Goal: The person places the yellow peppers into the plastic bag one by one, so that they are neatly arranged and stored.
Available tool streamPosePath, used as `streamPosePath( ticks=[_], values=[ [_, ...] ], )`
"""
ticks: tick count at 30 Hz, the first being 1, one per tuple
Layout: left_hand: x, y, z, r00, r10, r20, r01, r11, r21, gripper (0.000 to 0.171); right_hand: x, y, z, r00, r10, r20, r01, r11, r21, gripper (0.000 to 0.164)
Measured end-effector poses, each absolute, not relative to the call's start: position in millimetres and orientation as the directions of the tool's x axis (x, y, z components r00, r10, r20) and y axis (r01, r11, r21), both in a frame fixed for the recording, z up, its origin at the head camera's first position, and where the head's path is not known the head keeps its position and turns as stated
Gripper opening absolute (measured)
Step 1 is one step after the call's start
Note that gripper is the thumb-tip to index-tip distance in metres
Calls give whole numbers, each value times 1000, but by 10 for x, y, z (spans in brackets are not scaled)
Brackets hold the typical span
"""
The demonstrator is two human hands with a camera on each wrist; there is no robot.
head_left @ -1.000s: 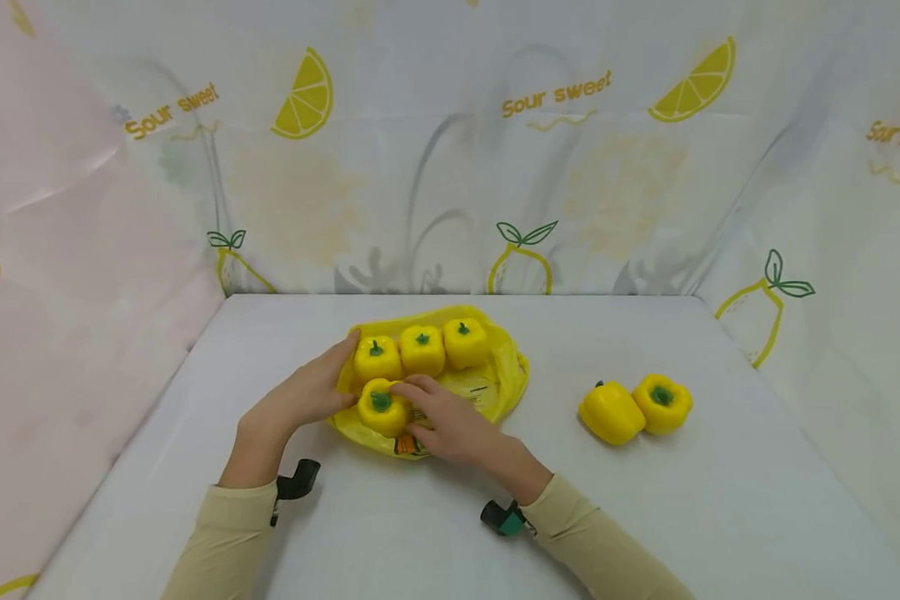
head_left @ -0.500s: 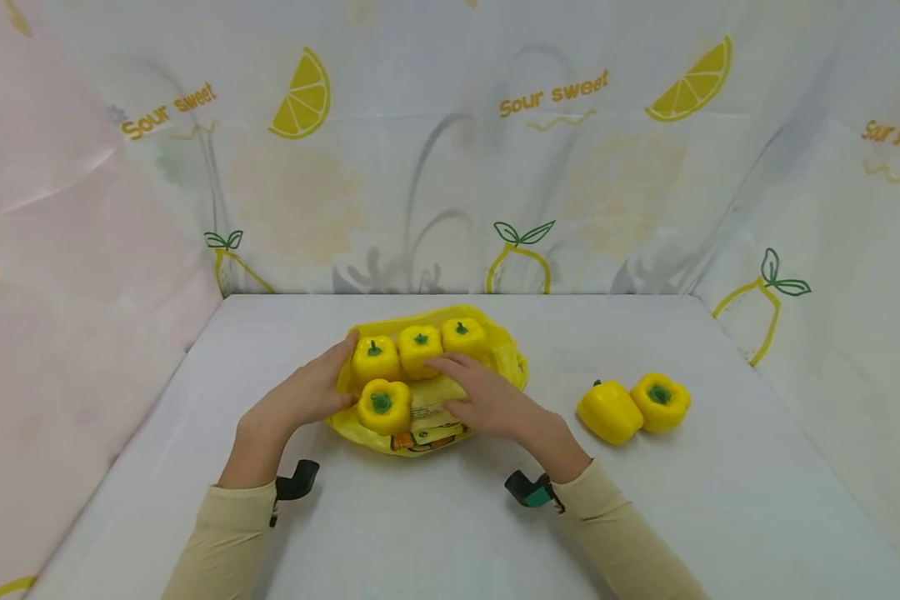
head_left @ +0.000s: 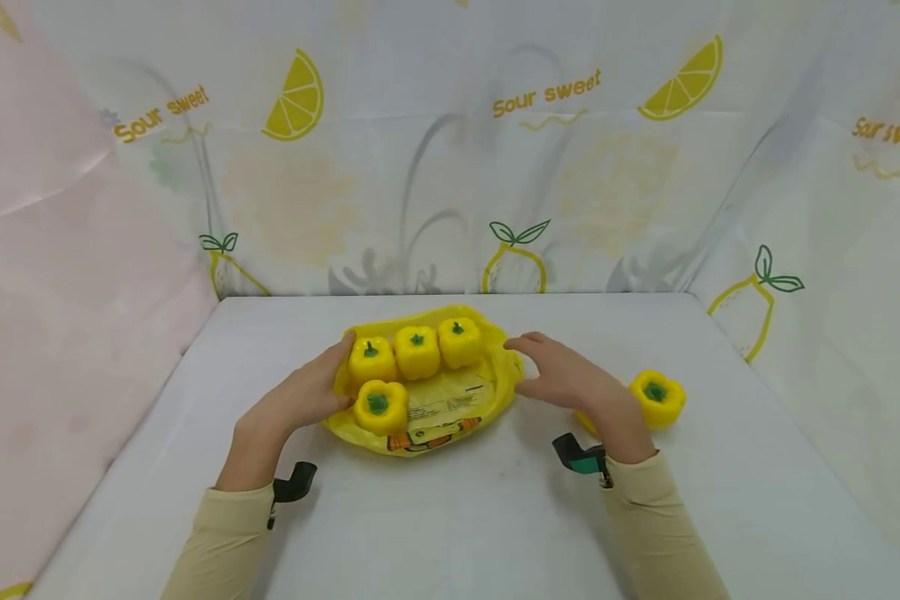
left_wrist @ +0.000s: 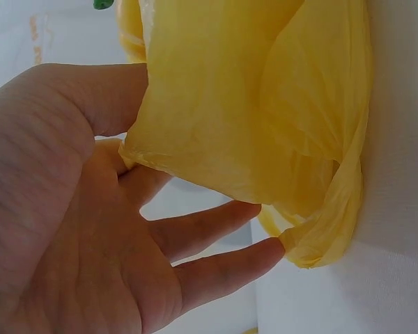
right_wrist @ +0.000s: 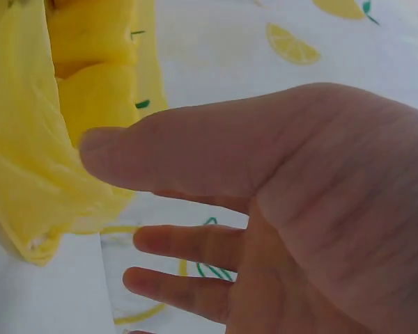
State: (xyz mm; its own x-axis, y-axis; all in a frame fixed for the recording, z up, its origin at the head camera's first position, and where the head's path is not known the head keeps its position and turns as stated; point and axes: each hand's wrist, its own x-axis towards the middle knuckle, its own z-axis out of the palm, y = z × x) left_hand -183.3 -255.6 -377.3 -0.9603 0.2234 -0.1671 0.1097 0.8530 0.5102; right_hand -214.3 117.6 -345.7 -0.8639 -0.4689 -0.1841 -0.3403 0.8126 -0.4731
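Observation:
A yellow plastic bag (head_left: pixel 450 406) lies spread with its mouth wide. Three yellow bell peppers (head_left: pixel 417 352) stand in a row along its back, and another yellow bell pepper (head_left: pixel 381 407) sits at the front left, all with green stems. My left hand (head_left: pixel 307 390) holds the bag's left rim; in the left wrist view the plastic hides its thumb tip and index fingertip. My right hand (head_left: pixel 570 377) is at the bag's right end, its fingers spread and nothing held. In the right wrist view its thumb (right_wrist: pixel 174 153) overlaps the bag; contact cannot be told.
To the right on the white table (head_left: pixel 465 517) stands one more bell pepper (head_left: pixel 657 398). A further yellow pepper (head_left: pixel 587 422) beside it is mostly hidden behind my right wrist. A lemon-print cloth (head_left: pixel 420 183) rises behind the table.
My right hand let go of the front bell pepper, leaving it in the bag, and moved right and back to the bag's right end. The left hand kept its place.

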Motion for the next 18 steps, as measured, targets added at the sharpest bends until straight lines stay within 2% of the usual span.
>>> streamPosePath(
  ticks=[5,18],
  values=[
    [-1832,-2554,-3770,-960,225,-166,111,853,510,93,-2168,1419,-3406,-863,-446,-238,-296,828,-477,65],
    [-1836,-2554,-3788,-961,228,-158,121,856,503,94,-2162,1745,-3347,-861,-317,-398,-155,908,-389,72]
  ],
)
